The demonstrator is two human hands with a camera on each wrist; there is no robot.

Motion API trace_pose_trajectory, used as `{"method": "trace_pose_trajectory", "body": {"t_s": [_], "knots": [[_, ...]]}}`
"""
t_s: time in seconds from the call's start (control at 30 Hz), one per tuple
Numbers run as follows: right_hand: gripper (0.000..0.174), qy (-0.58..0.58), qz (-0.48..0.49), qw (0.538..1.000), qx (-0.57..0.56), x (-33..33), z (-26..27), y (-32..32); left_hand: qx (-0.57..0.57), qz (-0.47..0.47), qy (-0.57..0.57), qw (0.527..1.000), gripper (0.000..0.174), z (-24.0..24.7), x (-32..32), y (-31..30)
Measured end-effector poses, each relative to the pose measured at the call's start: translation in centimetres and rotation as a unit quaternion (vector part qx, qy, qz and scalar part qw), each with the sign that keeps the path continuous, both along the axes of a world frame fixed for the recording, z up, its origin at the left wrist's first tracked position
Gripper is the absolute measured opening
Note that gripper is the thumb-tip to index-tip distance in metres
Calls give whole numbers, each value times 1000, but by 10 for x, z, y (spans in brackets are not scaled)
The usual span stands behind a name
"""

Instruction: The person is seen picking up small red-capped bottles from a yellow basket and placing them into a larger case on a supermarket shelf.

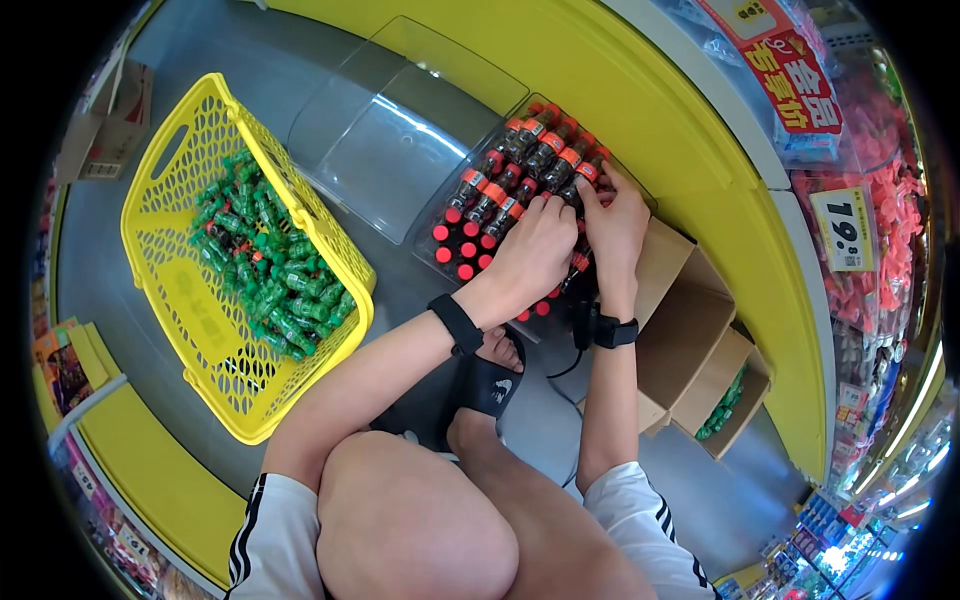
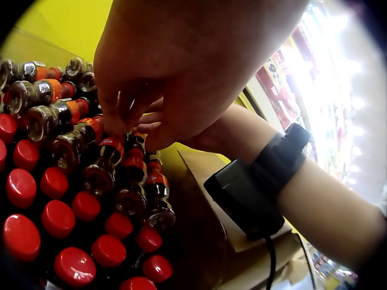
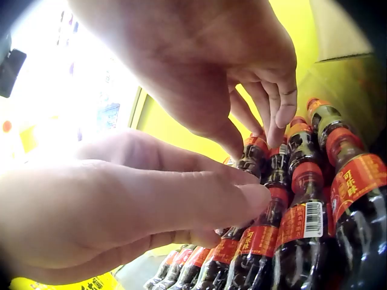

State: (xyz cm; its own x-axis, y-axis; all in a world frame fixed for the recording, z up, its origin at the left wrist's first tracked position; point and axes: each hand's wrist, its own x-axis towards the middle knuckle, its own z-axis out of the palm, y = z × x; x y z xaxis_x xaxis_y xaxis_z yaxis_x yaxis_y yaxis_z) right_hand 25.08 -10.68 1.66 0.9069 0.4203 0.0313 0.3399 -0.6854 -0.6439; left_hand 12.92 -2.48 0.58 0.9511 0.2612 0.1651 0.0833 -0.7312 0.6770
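Note:
Small dark cola bottles with red caps and orange-red labels fill a clear plastic bin, some upright and others lying in rows on top. My left hand reaches across them, its curled fingers at a lying bottle. Beside it, my right hand has its thumb and fingers on either side of a bottle at the end of a row. In the right wrist view the left hand partly covers the bottles under it. Both wrists wear black bands.
A yellow basket holding many small green bottles stands on the floor at left. The bin's clear lid lies open behind. Cardboard boxes stand at right, one with green bottles inside. Yellow shelf bases border the floor.

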Motion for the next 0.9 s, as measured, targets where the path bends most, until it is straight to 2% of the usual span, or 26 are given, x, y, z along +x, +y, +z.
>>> {"method": "trace_pose_trajectory", "body": {"t_s": [0.47,0.9], "knots": [[53,11,-7,1000,-3,2,-3,-1,-9,10,-1,1000,37,5,-3,0],[47,-5,-1,1000,-7,6,-12,-5,-41,0,16,999,44,6,-5,0]]}}
